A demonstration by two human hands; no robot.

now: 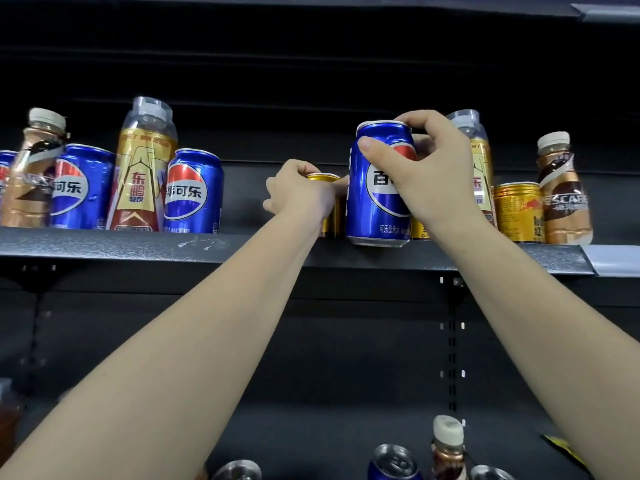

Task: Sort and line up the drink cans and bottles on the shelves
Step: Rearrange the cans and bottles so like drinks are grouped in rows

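My right hand (426,161) grips the top of a blue Pepsi can (372,209) that stands at the front edge of the upper shelf (138,247), slightly tilted. My left hand (299,194) holds a gold can (323,178) just left of it and hides most of that can. At the left of the shelf stand two more Pepsi cans (192,194) (81,188), a gold Dongpeng bottle (142,168) and a brown coffee bottle (33,171). On the right are another Dongpeng bottle (479,161), a gold can (517,211) and a Nescafe bottle (562,192).
A bare gap of shelf lies between the left group and my hands. On the lower shelf, can tops (394,462) and a brown bottle (448,448) show at the bottom edge. A shelf board (311,5) hangs overhead.
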